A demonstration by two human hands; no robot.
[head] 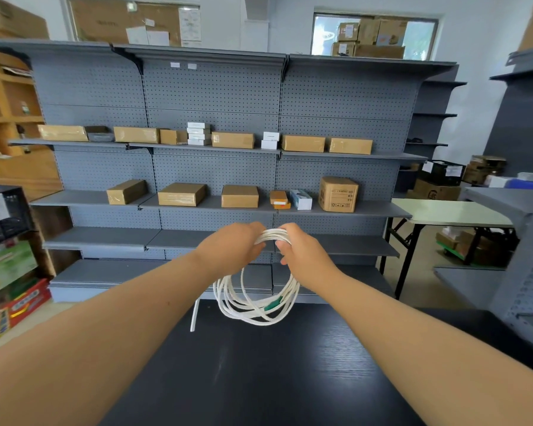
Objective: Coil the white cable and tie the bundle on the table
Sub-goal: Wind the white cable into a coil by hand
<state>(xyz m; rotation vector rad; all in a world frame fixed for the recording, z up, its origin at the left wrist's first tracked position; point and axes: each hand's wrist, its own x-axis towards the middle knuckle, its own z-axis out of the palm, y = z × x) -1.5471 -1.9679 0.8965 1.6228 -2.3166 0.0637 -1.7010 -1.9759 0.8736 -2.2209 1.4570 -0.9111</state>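
Note:
The white cable [253,305] hangs as a coil of several loops above the far part of the black table [259,373]. My left hand [233,247] and my right hand [302,249] both grip the top of the coil, close together. A green piece [273,304] sits on the loops at the lower right. One loose white end [194,315] hangs straight down at the left, reaching the table's far edge.
Grey pegboard shelving [216,167] with cardboard boxes stands right behind the table. Colourful cartons [10,302] lie at the left. A pale folding table [450,213] and more grey shelves [505,272] stand at the right.

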